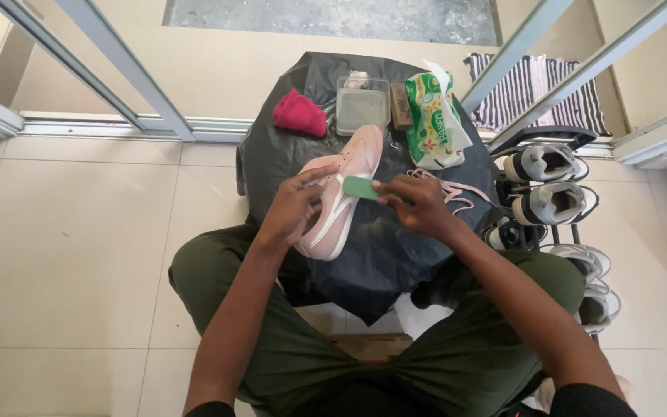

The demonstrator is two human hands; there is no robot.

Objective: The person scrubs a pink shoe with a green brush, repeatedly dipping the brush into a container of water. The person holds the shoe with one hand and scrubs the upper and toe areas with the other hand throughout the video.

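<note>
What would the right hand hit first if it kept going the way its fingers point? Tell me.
Probably the pink sneaker: the right hand points left, holding a small green rectangular block that seems to touch the shoe's side already. Depth is unclear.

A home entrance: tiled floor (79, 255), sliding glass door frames (110, 58), a shoe rack (557, 201) beside the doorway.

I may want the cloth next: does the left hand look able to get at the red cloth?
Probably yes. The left hand holds the pink shoe, so it would have to let go; the red cloth lies uncovered just beyond, nothing between them.
</note>
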